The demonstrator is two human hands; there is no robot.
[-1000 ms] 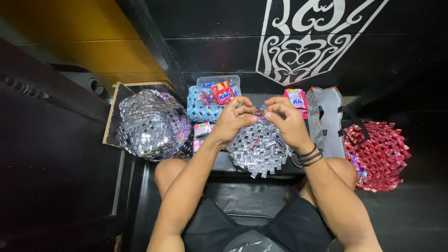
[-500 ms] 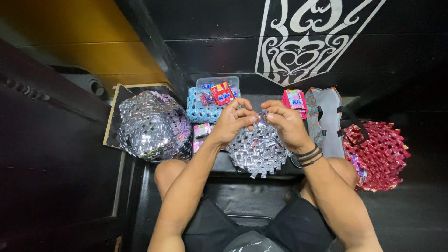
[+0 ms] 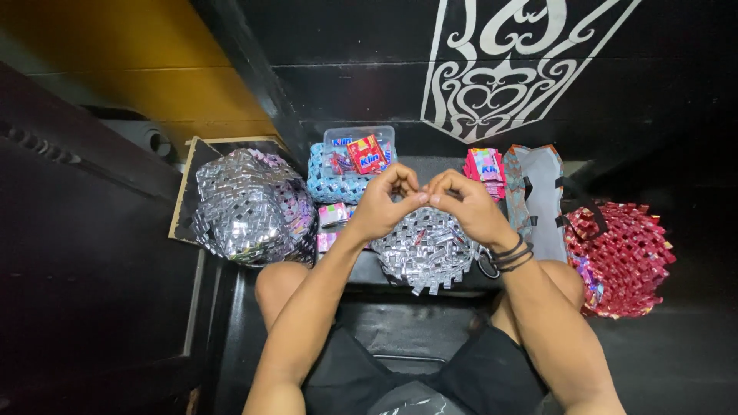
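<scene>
Fingertips of the left hand [image 3: 384, 204] and right hand [image 3: 469, 207] meet, curled nearly closed; whether they pinch anything cannot be told; just below them lies the round woven silver foil-wrapper piece [image 3: 427, 250]; a larger silver woven basket [image 3: 246, 206] sits left; a red woven foil bag [image 3: 623, 257] right.

Both forearms bare, no sleeves in view. Left hand [image 3: 382, 206] plain, no ring or watch visible. Right hand [image 3: 467, 207] likewise; several thin dark bands [image 3: 511, 255] stacked round right wrist, at 3 o'clock from frame centre. Bare knees at 8 and 4 o'clock. Black shorts at 6 o'clock. Dark top with pale cracked print at bottom edge.
</scene>
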